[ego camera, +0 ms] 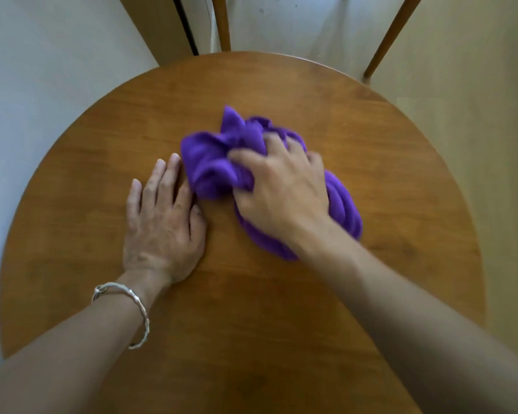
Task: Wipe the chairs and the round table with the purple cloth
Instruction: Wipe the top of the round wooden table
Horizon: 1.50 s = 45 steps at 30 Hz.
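Purple cloth point(222, 162), bunched into soft folds, lies near the middle of the round wooden worktop point(371, 264), a little to the right of centre. The right hand point(278, 189) sits on top of it, palm down, fingers curled and dug into the fabric so that they are clamped on a gathered wad; the knuckles are raised and the thumb presses into the folds on the left side. Its bare forearm runs back to the lower right corner. The left hand point(162, 222) lies flat on the wood just beside the cloth, fingers straight and together, gripping nothing, fingertips pointing away from the person. A thin silver bangle point(126, 312) circles that wrist.

Motion blur smears the right hand and the cloth's edges, so the fold lines are hard to read. Part of the cloth is hidden under the palm and wrist. The near rim of the worktop is cut off by the frame and covered by both forearms. Beyond the far rim, slanted wooden legs point(392, 34) stand on pale floor, their tops cut off.
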Motion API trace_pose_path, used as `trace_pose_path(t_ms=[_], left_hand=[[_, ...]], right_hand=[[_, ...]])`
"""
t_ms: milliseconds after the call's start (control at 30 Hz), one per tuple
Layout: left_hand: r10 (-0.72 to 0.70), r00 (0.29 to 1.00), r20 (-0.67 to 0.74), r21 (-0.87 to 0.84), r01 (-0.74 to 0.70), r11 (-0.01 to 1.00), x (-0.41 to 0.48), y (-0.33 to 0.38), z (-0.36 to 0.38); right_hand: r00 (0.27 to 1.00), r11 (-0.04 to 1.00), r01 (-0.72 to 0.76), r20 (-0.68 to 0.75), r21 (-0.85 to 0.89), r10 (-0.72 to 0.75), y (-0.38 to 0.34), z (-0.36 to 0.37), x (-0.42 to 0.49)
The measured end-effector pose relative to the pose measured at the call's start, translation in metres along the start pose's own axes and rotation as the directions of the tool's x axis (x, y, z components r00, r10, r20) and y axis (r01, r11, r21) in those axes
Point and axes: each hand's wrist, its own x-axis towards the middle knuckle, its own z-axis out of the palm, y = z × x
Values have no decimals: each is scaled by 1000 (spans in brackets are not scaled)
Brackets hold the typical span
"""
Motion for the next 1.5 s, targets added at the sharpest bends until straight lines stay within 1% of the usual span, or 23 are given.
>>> trace_pose_path(t_ms=[67, 133, 200, 267, 333, 400, 467, 500, 533, 600, 667, 733, 833, 967, 1033, 1100, 1200, 1300, 1367, 1433, 1500], left_hand=[[-1, 1000, 0, 3, 1, 1000, 0, 0, 0], [-9, 1000, 0, 2, 9, 1000, -1, 1, 0], [-14, 1000, 7, -3, 14, 1000, -1, 2, 0], [-9, 1000, 16, -4, 9, 1000, 0, 2, 0], [-8, 1000, 20, -7, 8, 1000, 0, 1, 0], [-15, 1000, 18, -1, 15, 1000, 0, 1, 0], [-10, 1000, 15, 3, 10, 1000, 0, 1, 0], [-3, 1000, 15, 2, 3, 1000, 0, 1, 0], [2, 1000, 12, 1, -2, 1000, 0, 0, 0], [6, 1000, 4, 5, -6, 1000, 0, -1, 0], [1, 1000, -3, -8, -1, 1000, 0, -1, 2], [-8, 1000, -10, -23, 8, 1000, 0, 1, 2], [0, 1000, -26, -4, 0, 1000, 0, 2, 2], [0, 1000, -20, 9, 0, 1000, 0, 2, 1], [1, 1000, -14, 7, -1, 1000, -1, 2, 1], [-2, 1000, -12, 10, 2, 1000, -1, 2, 1], [-1, 1000, -21, 10, 1, 1000, 0, 3, 1], [23, 1000, -17, 8, -23, 1000, 0, -2, 2], [62, 998, 15, 30, -63, 998, -2, -5, 2], [49, 999, 16, 19, -49, 999, -1, -5, 0], [8, 1000, -18, -8, -8, 1000, 0, -1, 0]], right_hand=[[998, 998, -55, 8, -12, 55, 11, -3, 30], [986, 987, -163, 13, 1, 163, 46, -17, 49], [959, 958, -282, -22, 55, 284, 92, -36, 47], [943, 939, -329, -24, 97, 332, 128, -53, 25], [951, 950, -308, -5, 49, 309, 138, -59, -12], [963, 962, -271, -10, -36, 271, 128, -55, -48], [973, 972, -232, -23, -38, 231, 102, -44, -68], [982, 982, -186, -36, -24, 185, 86, -36, -73], [990, 991, -134, -41, -14, 134, 68, -27, -73], [998, 997, -71, 0, 24, 71, 32, -10, -63], [1000, 999, -29, 9, 41, 28, 3, 2, -44], [1000, 1000, -12, -10, 23, 12, -10, 6, -22], [999, 999, -48, 21, 2, 48, 15, -2, 0], [965, 966, -259, -28, 18, 260, 92, -34, -12], [953, 955, -297, -59, 7, 297, 112, -41, -43], [963, 965, -261, -72, -38, 258, 108, -37, -84], [989, 989, -147, -18, 7, 147, 63, -27, -129], [995, 997, 17, 96, 79, -24, 15, -7, -119], [989, 993, 98, 106, 62, -104, -4, -1, -89], [992, 995, 92, 84, 30, -94, -1, 0, -55], [999, 999, 11, 39, 34, -12, 23, -6, -31]])
